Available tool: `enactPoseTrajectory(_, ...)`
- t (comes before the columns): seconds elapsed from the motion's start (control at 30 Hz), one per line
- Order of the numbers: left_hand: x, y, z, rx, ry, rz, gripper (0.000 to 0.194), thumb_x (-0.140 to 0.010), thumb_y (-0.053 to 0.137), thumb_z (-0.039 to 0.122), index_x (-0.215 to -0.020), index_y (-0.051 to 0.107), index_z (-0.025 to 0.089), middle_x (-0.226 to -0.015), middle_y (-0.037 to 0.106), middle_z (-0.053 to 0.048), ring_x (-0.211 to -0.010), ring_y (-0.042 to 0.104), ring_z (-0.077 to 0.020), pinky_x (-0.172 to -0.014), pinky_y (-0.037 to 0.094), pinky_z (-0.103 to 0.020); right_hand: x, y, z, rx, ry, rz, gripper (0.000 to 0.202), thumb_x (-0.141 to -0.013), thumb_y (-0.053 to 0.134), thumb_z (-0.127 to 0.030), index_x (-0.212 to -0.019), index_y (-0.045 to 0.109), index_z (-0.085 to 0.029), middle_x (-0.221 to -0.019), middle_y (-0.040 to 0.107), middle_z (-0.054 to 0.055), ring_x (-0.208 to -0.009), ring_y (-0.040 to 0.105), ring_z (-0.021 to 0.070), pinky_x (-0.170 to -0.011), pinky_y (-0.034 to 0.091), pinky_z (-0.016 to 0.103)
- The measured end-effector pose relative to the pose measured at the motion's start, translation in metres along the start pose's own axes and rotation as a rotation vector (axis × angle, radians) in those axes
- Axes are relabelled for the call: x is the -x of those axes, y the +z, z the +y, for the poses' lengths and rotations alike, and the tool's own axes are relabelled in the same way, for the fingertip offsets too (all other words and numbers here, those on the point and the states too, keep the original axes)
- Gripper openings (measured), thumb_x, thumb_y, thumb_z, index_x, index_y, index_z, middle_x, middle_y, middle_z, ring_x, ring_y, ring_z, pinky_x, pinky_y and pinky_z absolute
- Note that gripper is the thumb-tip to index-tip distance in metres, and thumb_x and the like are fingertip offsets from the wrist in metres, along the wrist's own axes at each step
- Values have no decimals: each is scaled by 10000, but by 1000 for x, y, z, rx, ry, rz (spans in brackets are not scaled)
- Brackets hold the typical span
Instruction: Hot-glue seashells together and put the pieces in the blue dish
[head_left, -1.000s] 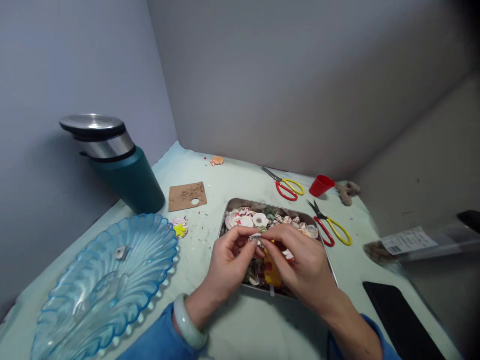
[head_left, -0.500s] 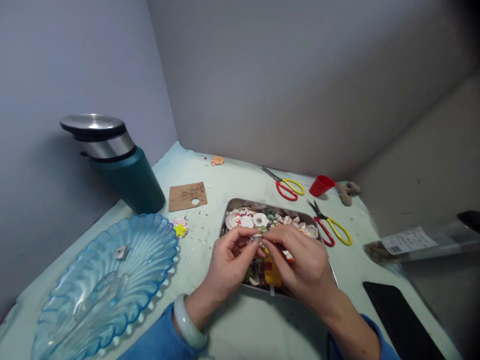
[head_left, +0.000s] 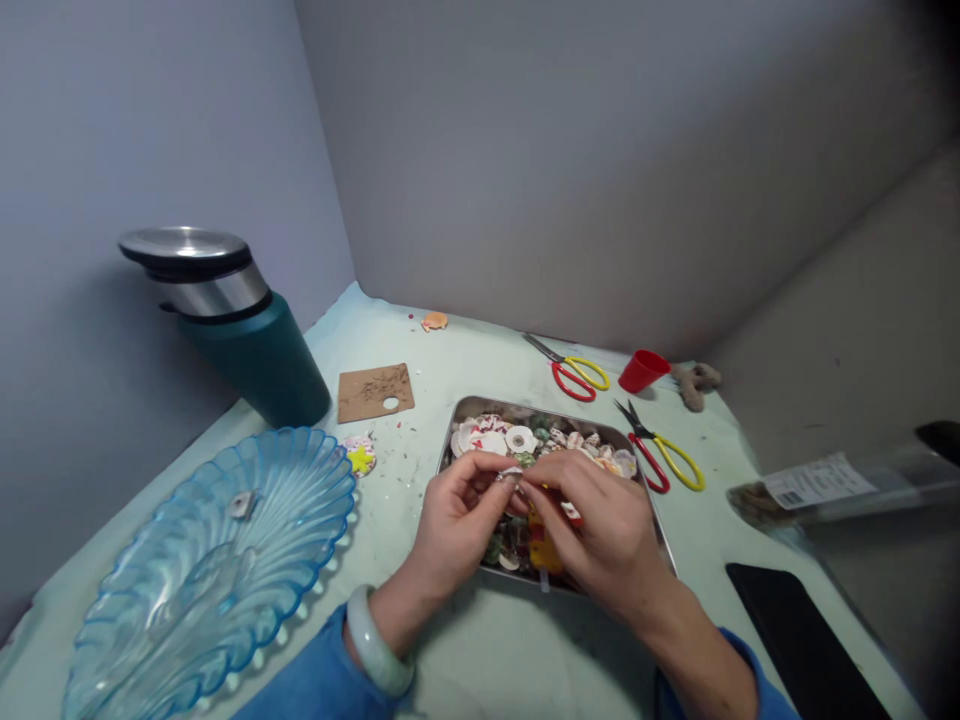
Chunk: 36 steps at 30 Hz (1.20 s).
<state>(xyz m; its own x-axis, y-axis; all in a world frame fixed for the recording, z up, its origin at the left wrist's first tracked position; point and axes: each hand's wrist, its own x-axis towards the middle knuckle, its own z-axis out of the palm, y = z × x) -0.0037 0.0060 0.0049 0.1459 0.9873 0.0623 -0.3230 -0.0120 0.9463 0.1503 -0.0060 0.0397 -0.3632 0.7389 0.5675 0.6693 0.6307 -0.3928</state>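
Observation:
Over the metal tray (head_left: 465, 404), my left hand (head_left: 457, 515) and my right hand (head_left: 600, 510) meet fingertip to fingertip. Both pinch one small whitish piece (head_left: 511, 472), mostly covered by the fingers, so its kind cannot be made out. Shell-like and button-like bits (head_left: 517, 440) in white, red and green fill the tray. Below my right fingers lies a yellow object (head_left: 544, 548) with a pale tip, partly hidden by the hand.
To the left are a blue scalloped dish (head_left: 225, 570), a teal bottle (head_left: 259, 350) and a brown card (head_left: 375, 393). Two pairs of scissors (head_left: 574, 375), a red cup (head_left: 643, 371), a plastic bag (head_left: 825, 492) and a black flat object (head_left: 802, 640) lie to the right.
The fingertips have shifted slightly and the small piece has turned between them, now looking flatter. Everything else stays in place.

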Motion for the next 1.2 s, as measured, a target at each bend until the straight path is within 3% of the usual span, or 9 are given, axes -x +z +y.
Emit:
enactPoseTrajectory(0.27,0,-2,-2,-12,63,-10,113,-814,675,236,-887,650,153,-720,678,4,-639,651,-106,-644,537,-207,2,1,2,-41,-10,12,95,-892,553,-90,-909,601,-170,-845,653,65,-777,622,178,-736,490,311)
enactPoseTrajectory(0.47,0,-3,-2,10,57,22,124,-825,665,219,-937,665,168,-828,710,-13,-700,654,-111,-683,548,-213,-2,1,1,-88,64,-9,130,-889,601,-152,-1018,596,-170,-884,635,47,-668,572,139,-663,472,280)
enactPoseTrajectory(0.67,1,-2,1,73,98,-53,130,-833,660,197,-963,663,187,-958,698,-29,-895,644,-139,-803,535,-235,0,0,3,-94,98,7,111,-891,585,-140,-993,612,-176,-897,645,56,-760,598,167,-698,471,292)
enactPoseTrajectory(0.87,2,-2,1,78,110,-128,187,-826,667,174,-1008,629,199,-1006,663,-29,-948,625,-136,-865,495,-236,-2,-1,3,-97,85,40,107,-893,565,-114,-972,613,-168,-893,647,66,-812,614,175,-713,478,292)
enactPoseTrajectory(1.2,0,-2,-2,3,205,-81,62,-882,596,193,-937,622,182,-985,631,-50,-967,588,-164,-875,469,-286,-4,-3,0,-145,82,-6,122,-901,551,-107,-975,621,-175,-892,637,51,-806,606,156,-738,474,279)
